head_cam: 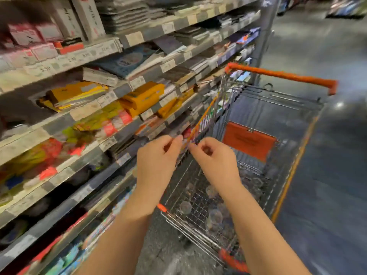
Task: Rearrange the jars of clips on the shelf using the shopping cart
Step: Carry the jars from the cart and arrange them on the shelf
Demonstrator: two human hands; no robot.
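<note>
Left hand [158, 157], right hand [215, 159] pinch cart [282, 74] rim; jars [215, 217] below.

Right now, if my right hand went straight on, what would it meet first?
Likely the cart rim, just past the right hand; blur hides whether they already touch.
</note>
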